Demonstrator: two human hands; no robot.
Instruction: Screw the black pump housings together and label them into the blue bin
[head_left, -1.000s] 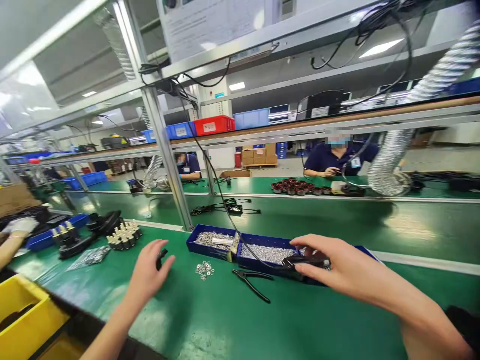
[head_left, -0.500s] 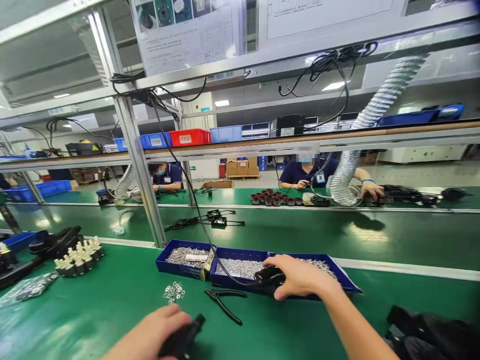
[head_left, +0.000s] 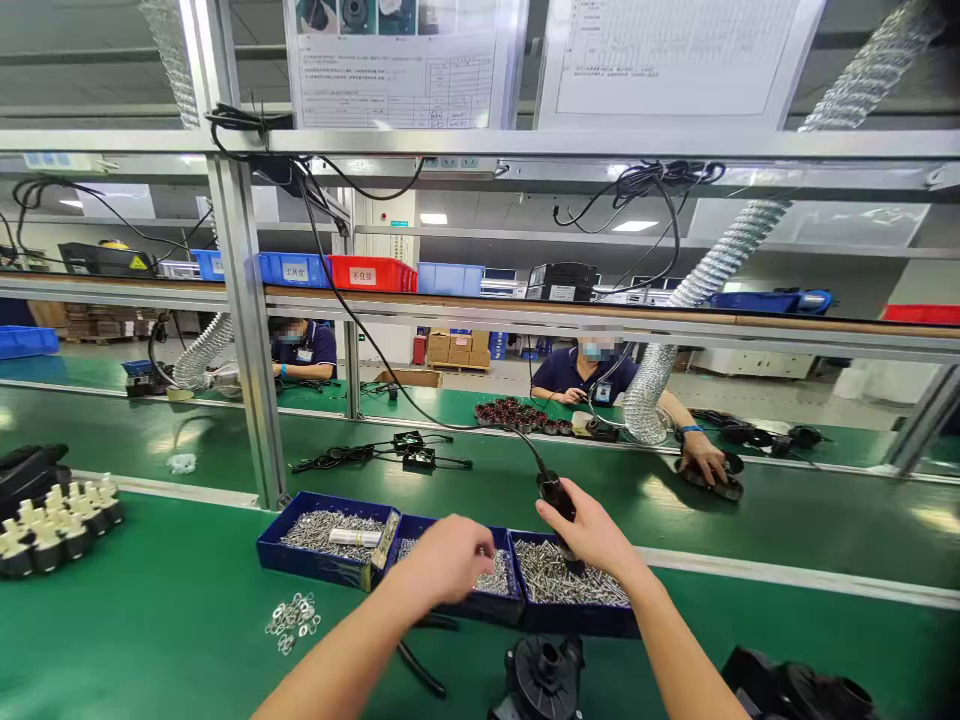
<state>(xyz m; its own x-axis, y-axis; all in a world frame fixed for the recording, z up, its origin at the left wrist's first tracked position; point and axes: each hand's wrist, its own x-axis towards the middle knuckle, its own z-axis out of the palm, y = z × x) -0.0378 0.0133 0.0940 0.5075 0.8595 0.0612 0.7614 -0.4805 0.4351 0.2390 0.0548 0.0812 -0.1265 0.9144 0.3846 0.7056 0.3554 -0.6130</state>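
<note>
My right hand [head_left: 592, 525] is wrapped around a black corded electric screwdriver [head_left: 556, 495], tilted with its lower end over the right-hand blue bin of screws [head_left: 566, 578]. My left hand [head_left: 450, 562] is over the middle blue bin [head_left: 514, 604], which holds small metal screws. Its fingers are curled together, and anything between them is hidden. Below the bins, a round black blower housing [head_left: 547, 672] stands on the green table, between my forearms. Black-handled pliers [head_left: 421, 668] lie partly under my left forearm.
Loose metal washers [head_left: 292, 620] lie left of my left forearm. Another blue bin [head_left: 300, 565] holds screws and a white stick. Black-and-cream parts [head_left: 60, 525] stand at far left; black housings [head_left: 799, 690] lie at lower right. The screwdriver's cable [head_left: 420, 410] hangs across. A co-worker's hand [head_left: 705, 458] rests on a black part opposite.
My right hand has lifted the screwdriver from the bins' front edge and tilted it up. My left hand has left the black part and moved up to the middle bin. The view has shifted right.
</note>
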